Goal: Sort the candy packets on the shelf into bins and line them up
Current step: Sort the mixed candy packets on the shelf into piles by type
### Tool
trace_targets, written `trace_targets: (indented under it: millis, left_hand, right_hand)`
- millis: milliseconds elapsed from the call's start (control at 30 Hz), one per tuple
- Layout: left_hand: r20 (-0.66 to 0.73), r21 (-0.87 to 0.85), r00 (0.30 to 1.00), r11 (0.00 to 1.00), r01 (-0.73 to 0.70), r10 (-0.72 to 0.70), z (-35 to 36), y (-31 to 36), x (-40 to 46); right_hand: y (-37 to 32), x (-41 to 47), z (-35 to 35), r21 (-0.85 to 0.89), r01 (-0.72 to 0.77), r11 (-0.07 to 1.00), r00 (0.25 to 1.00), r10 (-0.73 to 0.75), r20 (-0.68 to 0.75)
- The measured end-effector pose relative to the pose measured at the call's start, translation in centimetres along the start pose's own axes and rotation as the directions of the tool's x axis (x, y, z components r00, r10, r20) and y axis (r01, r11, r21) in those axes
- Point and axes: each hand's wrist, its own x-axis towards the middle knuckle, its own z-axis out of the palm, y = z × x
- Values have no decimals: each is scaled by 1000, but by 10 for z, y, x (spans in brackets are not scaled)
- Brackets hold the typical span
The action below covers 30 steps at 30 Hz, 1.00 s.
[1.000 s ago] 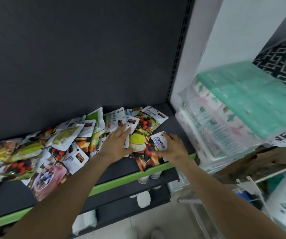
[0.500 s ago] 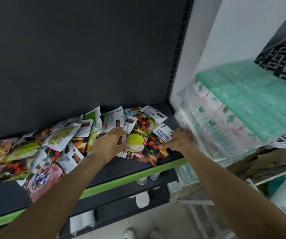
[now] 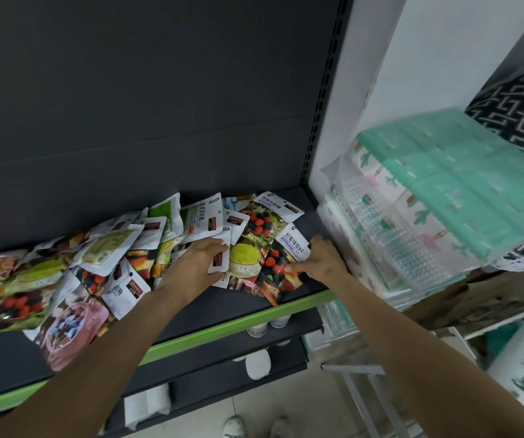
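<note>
Dozens of packets [image 3: 147,248] lay heaped on the shelf [image 3: 191,308], none sorted and no bin in sight. The right hand [image 3: 324,260] pinched a berry packet [image 3: 281,263] at the pile's right end; the left hand [image 3: 197,263] lay flat on neighbouring packets, fingers fairly straight. Lifting the berry packet could drag overlapping ones over the shelf's green edge [image 3: 241,324]. A clear box [image 3: 390,248] beside the shelf showed no candy.

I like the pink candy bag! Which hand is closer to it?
Left. The left hand rests on packets up and right of the pink candy bag, not touching it. The right hand is farther right, pinching a berry packet.
</note>
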Motion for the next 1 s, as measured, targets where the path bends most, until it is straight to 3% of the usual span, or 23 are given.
trace_targets:
  millis: [100,200,433,633,767,867,1000]
  left_hand:
    - [-25,-31,1000,1000,-3,2,1,-2,-2]
    - [-58,-44,998,999,8,-10,1,-2,-3]
    - [-290,-58,955,997,46,-61,-8,17,-7]
    - [-421,-267,904,963,-47,-72,-38,41,-16]
    - [-513,-466,829,883,-53,-221,-71,55,-22]
    - [-508,-640,778,767,-53,-370,-92,47,-38]
    - [-518,-726,723,682,-89,-457,-116,31,-81]
  right_hand:
    - [5,-5,3,337,63,940,997,-42,-70]
    - [5,-7,-1,498,138,856,978,-37,-207]
    - [-8,-20,-12,544,246,802,939,-57,-340]
    - [-39,-52,-47,478,386,789,882,-164,-442]
    - [-60,-67,-71,469,467,750,847,-227,-481]
    - [-78,-77,-77,434,529,729,818,-303,-489]
    - [-111,-90,-65,350,590,728,780,-403,-478]
